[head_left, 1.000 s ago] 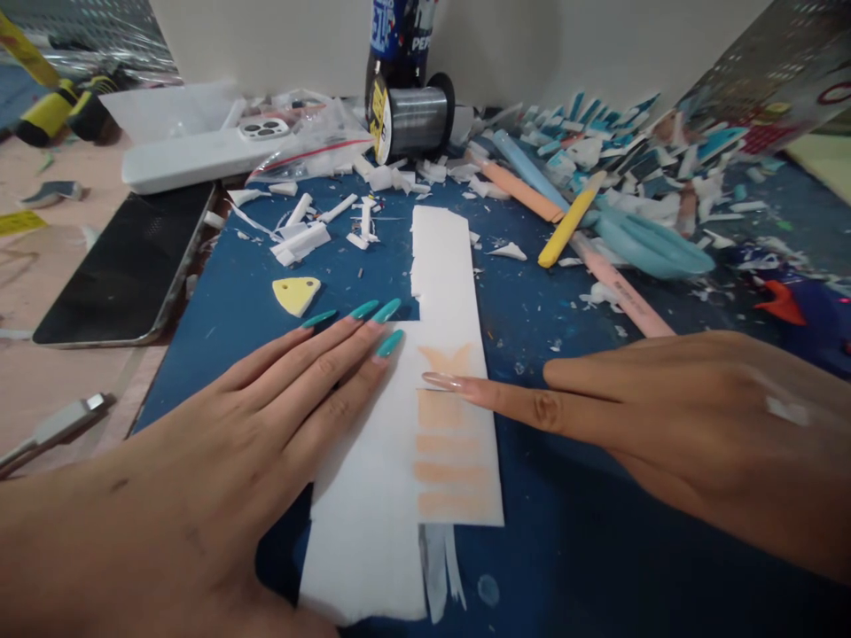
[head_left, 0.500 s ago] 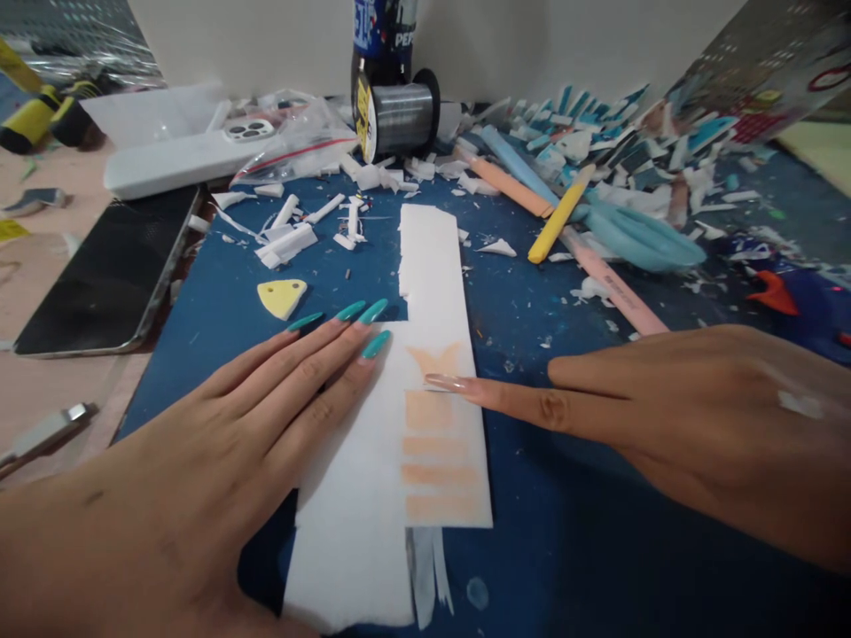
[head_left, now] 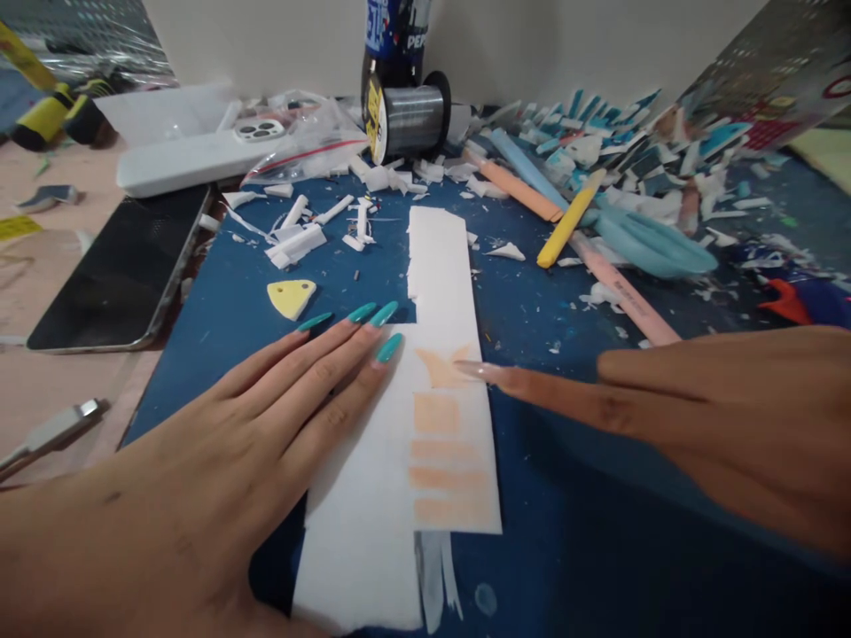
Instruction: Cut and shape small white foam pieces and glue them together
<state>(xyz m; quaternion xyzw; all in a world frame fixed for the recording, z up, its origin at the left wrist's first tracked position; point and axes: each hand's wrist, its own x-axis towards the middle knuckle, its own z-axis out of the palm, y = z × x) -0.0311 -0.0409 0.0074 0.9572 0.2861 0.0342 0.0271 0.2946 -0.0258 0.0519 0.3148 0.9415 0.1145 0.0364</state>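
Note:
Flat on a long white sheet (head_left: 372, 523) lies my left hand (head_left: 285, 416), its fingers stretched out and green nails near the sheet's upper edge. Along the right side of the sheet run peach-coloured marks: a square patch (head_left: 436, 413), several bands below it and a pointed, crown-like shape (head_left: 435, 367). My right hand (head_left: 671, 416) reaches in from the right with its index finger extended. That fingertip is at the right part of the pointed shape; the other fingers are folded back, and nothing shows in the hand. Just beyond my left fingertips rests a yellow rounded triangular piece (head_left: 291, 299) with two holes.
Behind are a wire spool (head_left: 416, 118), a dark bottle (head_left: 392, 35), a white phone-like object (head_left: 192, 159) and white scraps (head_left: 296, 245). At right lie teal-handled scissors (head_left: 655, 239), coloured sticks (head_left: 570, 217) and a pile of cuttings (head_left: 618, 151). A black phone (head_left: 120, 275) lies left.
The whole view has shifted slightly. My right index fingertip has moved up and right, from the pointed shape's lower edge to its right part. My left hand stays on the sheet.

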